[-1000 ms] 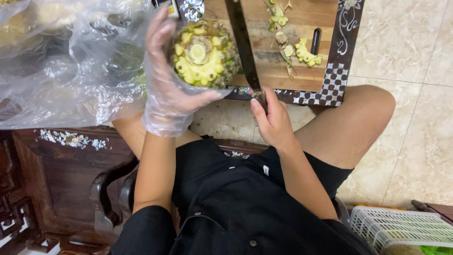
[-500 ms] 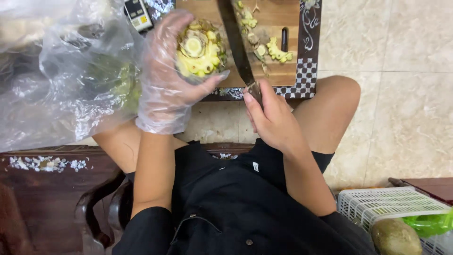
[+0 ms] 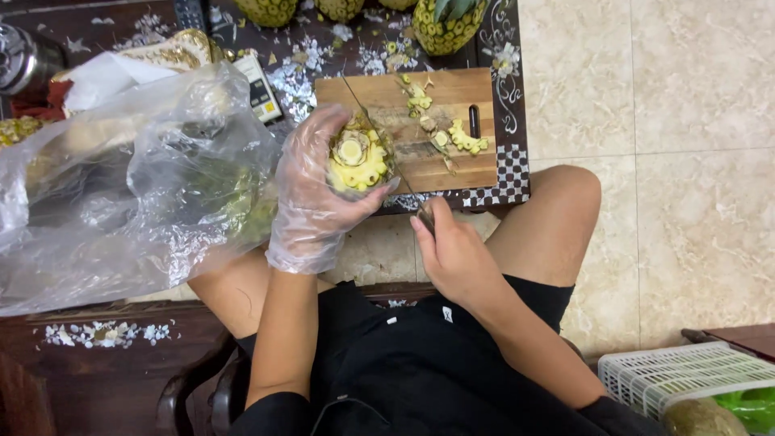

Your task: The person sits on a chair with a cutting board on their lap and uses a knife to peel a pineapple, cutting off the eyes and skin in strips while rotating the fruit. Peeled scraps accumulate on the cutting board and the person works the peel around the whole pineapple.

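The person sits over a floor of pale beige tiles (image 3: 670,161), with a dark wooden table (image 3: 323,56) inlaid with small white flowers in front of the knees. On this table lies a wooden cutting board (image 3: 452,153) with yellow pineapple scraps (image 3: 460,139) on it, and behind the board stand whole pineapples (image 3: 448,24) at the top edge of the view. A big clear plastic bag (image 3: 121,194) covers the left part of the table and hangs toward the person's leg. In the lower right corner there is a white plastic basket (image 3: 686,375). The left hand (image 3: 319,194), in a thin transparent glove, is raised with the forearm nearly upright, and its fingers are curled around a peeled pineapple (image 3: 355,157), which is held above the near left edge of the board with its cut end toward the camera. The right hand (image 3: 452,254) is bare and closed around the handle of a knife (image 3: 383,141); the blade goes up and to the left and lies against the fruit. Compared with half a second ago, the view has tipped forward, so more of the table and the whole pineapples are now visible, and the fruit and both hands sit lower in the picture; the grip of both hands is the same.
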